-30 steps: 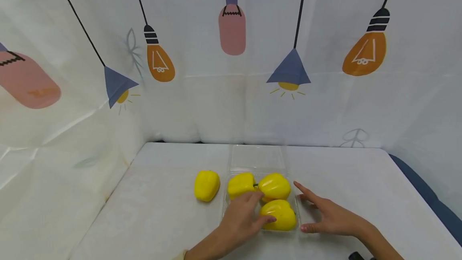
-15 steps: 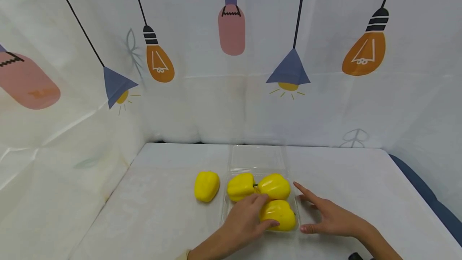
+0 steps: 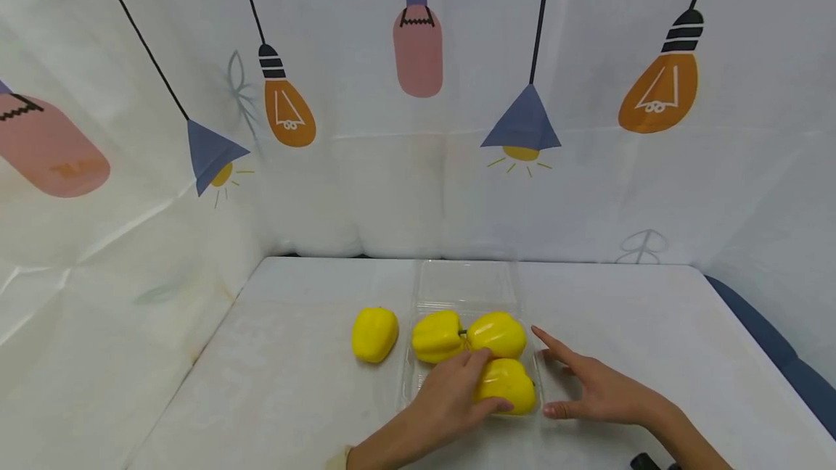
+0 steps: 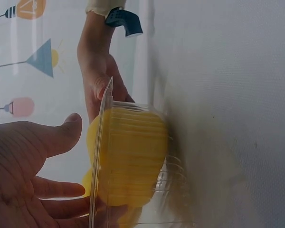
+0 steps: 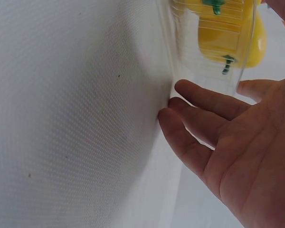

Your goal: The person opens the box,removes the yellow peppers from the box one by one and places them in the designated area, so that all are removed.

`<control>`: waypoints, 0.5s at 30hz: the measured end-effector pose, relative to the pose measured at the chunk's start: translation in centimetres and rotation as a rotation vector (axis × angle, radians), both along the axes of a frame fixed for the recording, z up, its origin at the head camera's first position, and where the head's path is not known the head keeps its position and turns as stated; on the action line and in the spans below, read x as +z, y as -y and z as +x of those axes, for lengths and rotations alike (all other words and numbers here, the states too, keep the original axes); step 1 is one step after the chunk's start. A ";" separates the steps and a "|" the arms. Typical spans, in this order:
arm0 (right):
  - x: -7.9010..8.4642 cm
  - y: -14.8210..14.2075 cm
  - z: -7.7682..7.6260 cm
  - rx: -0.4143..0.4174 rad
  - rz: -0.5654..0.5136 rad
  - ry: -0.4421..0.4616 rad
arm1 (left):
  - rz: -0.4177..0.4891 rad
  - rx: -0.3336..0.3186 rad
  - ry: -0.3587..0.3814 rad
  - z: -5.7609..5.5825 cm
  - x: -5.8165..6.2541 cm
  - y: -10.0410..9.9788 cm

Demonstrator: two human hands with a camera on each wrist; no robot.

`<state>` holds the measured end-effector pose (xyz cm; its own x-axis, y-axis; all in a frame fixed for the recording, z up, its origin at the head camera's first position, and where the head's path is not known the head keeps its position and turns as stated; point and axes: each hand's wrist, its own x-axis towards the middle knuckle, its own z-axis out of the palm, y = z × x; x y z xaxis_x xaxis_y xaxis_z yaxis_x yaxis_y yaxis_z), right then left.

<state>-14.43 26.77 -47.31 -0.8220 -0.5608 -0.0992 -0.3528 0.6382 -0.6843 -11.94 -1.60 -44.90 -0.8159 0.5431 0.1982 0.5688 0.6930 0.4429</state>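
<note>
1. Directions are read in the head view, 12 o'clock pointing away from the person.
2. Clear container (image 3: 415, 385) sits on the white worktop (image 3: 300, 390), its lid (image 3: 466, 286) hinged back at 12 o'clock.
3. Left hand (image 3: 449, 395) reaches over the container from about 7 o'clock. Thumb and fingers are spread; the left wrist view shows a wide gap between them and the fingers fairly straight.
4. Near pepper (image 3: 509, 386), yellow, lies in the container at 3 o'clock from the left hand, partly covered by it. In the head view the thumb overlaps its near side; contact cannot be told.
5. Far-right pepper (image 3: 498, 334) lies at 1 to 2 o'clock from the left hand, just beyond the fingertips. Far-left pepper (image 3: 436, 337) lies between 11 and 12 o'clock, its stem end towards the far-right pepper. Both are inside the container.
6. Loose pepper (image 3: 374, 335) rests on the worktop outside the container, at 10 o'clock from the left hand, apart from it.
7. Right hand (image 3: 596, 392) is just beside the container at its 3 o'clock side, fingers and thumb spread, holding nothing. The near pepper lies at 9 o'clock from it. Contact with the container wall is unclear.
8. Right wrist view: two green stems (image 5: 227, 63) show near the clear wall.
</note>
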 end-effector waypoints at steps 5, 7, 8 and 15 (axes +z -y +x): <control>0.0 0.0 -0.1 -0.005 0.004 0.000 | -0.022 0.021 -0.013 0.1 -0.1 -0.3; 0.1 0.1 -0.1 -0.007 0.001 0.004 | -0.026 0.030 -0.020 0.1 -0.1 -0.4; 0.1 0.1 -0.1 -0.008 0.000 0.006 | -0.023 0.033 -0.022 0.2 -0.1 -0.4; 0.1 0.1 -0.1 -0.016 -0.008 0.036 | -0.046 0.011 -0.109 0.2 -0.6 -0.7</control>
<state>-14.50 26.66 -47.23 -0.8269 -0.5484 -0.1247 -0.3174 0.6382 -0.7014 -11.71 -0.92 -45.46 -0.7969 0.5447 0.2613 0.6042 0.7176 0.3465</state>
